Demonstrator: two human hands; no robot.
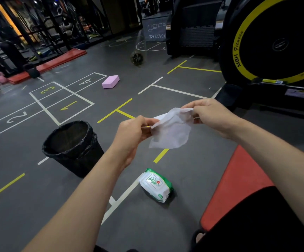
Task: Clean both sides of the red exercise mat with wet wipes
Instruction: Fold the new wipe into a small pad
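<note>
A white wet wipe [171, 130] hangs spread in the air between my two hands. My left hand [133, 135] pinches its left edge and my right hand [209, 115] pinches its upper right corner. Below them a green-and-white pack of wet wipes [155, 185] lies on the grey floor. The red exercise mat [236, 180] lies at the lower right, partly hidden by my right forearm and my dark-clothed leg.
A black bin [72, 148] lined with a black bag stands left of the pack. A pink foam block [110, 81] lies farther off. More red mats [56, 63] lie at the far left. A large black-and-yellow machine [267, 42] stands at the right.
</note>
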